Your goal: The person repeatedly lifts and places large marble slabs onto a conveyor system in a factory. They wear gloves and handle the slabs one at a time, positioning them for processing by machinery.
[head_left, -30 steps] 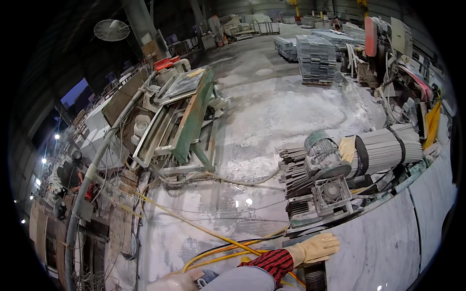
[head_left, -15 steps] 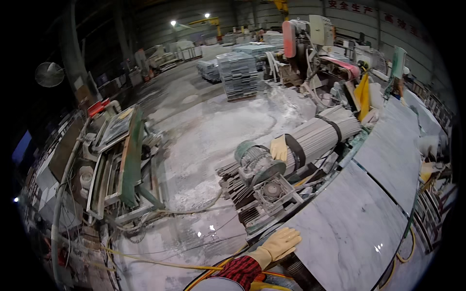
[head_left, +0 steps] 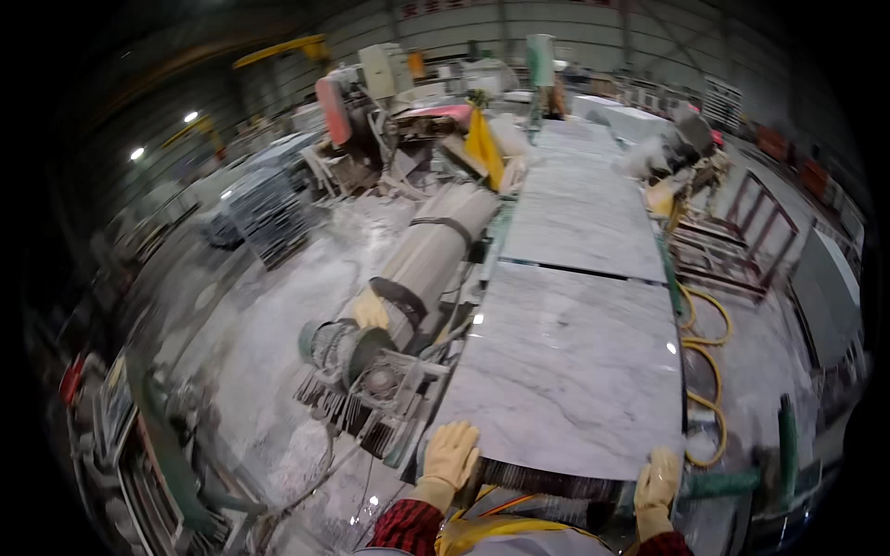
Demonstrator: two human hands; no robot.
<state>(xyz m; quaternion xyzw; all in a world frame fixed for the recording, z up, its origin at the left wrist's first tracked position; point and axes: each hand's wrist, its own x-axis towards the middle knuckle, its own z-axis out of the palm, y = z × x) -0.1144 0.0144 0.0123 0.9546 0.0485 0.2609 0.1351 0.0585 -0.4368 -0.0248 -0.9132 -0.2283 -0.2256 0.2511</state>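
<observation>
A long white, grey-veined marble slab (head_left: pixel 575 371) lies flat before me, its near edge close to my body. My left hand (head_left: pixel 450 456), in a cream rubber glove, rests at its near left corner with the fingers stretched forward. At the near right corner, my right hand (head_left: pixel 657 477) wears a matching glove, its fingers extended along the slab's edge. Whether either thumb hooks underneath is hidden. Beyond a dark narrow gap, a second marble slab (head_left: pixel 584 222) continues the line. Dark rollers (head_left: pixel 547 482) show under the near edge.
Left of the slabs stands a motor (head_left: pixel 348 352) with a cream glove (head_left: pixel 371 309) on it, beside a long ribbed grey cover (head_left: pixel 436 250). A yellow hose (head_left: pixel 714 389) loops at right, near a reddish metal rack (head_left: pixel 742 236). Stacked slabs (head_left: pixel 264 208) stand far left.
My view has swung right, bringing the slabs to the centre. My right hand has come into view at the near right corner. My left hand stays by the near left corner.
</observation>
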